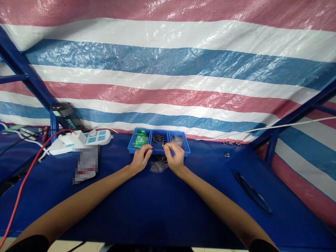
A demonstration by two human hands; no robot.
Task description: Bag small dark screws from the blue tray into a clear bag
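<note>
My left hand (140,159) is closed in a pinch at the front edge of the blue bins, with a tiny dark part at its fingertips. Opposite it, my right hand (175,155) pinches too; a small metallic part seems to show at its fingertips, too small to name. Between and behind the hands, the middle blue bin (159,152) holds small dark metal parts (158,138). Green plastic bags (141,139) fill the left bin, and clear bags (177,141) lie in the right one. Below the hands are a clear bag (159,167) and more small dark parts (160,158).
On the left are a white power strip (105,138), a blurred-out flat object (88,164), a black bottle (68,117) and a red cable (25,180). Small metal parts (227,155) and a dark thin-framed object (254,194) lie right. Striped sheeting (168,59) hangs behind.
</note>
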